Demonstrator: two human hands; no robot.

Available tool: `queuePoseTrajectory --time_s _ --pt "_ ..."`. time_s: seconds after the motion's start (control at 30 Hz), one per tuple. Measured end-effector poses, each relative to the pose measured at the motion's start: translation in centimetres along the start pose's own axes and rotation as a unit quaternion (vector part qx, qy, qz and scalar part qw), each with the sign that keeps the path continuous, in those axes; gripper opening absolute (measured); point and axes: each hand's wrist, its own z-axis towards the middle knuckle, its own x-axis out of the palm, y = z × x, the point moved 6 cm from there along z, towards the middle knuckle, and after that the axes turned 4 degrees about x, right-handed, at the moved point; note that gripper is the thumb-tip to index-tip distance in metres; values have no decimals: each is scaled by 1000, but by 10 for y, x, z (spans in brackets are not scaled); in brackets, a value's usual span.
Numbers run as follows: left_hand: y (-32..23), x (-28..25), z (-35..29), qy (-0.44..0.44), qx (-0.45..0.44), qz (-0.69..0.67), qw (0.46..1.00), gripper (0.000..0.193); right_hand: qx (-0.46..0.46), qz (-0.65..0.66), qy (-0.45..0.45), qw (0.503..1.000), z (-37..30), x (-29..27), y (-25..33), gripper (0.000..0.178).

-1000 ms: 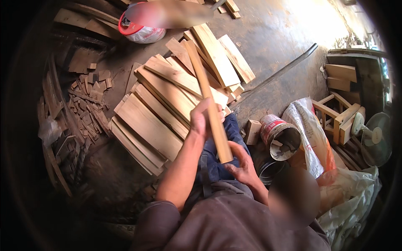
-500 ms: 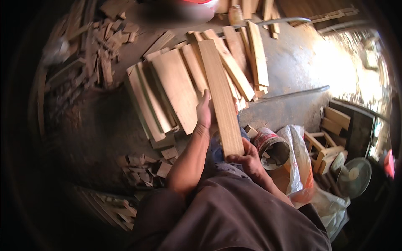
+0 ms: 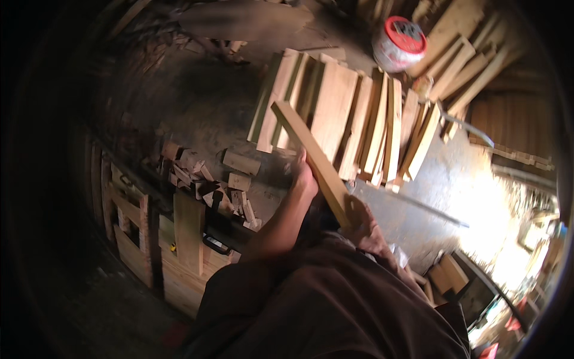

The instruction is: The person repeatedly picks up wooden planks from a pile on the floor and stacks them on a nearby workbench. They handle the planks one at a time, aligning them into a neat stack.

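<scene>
Right hand [image 3: 363, 225] at near end of plank [image 3: 315, 157]

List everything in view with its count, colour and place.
Held board: one, light brown, centre.
Plank pile: one, pale, beyond the held board.
Bucket: one, white with red top, upper right of the plank pile.
Loose boards: several, brown, right of the bucket.
Bars: two visible, grey, right of the plank pile.
Offcuts: many, brown, left of centre.
Wooden panels: several, tan, lower left.
Wood blocks: at least two, brown, lower right.
Shirt: one, dark, bottom centre.
Left hand: one, held board's left side.
Right hand: one, held board's near end.
</scene>
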Motion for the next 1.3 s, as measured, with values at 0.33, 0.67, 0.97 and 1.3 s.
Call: queuePoseTrajectory --time_s 0.33,0.67,0.97,1.3 --pt "-159 -97 -35 103 124 -176 971 34 -109 -145 190 965 79 126 15 95" --pt "-313 -191 -77 -55 300 63 950 59 -132 -344 291 883 120 318 102 83" --pt "-327 -213 -87 5 426 -41 904 98 -10 -297 307 904 192 406 145 50" --pt "-407 -215 -66 -129 324 227 909 92 222 34 400 889 361 497 181 56"
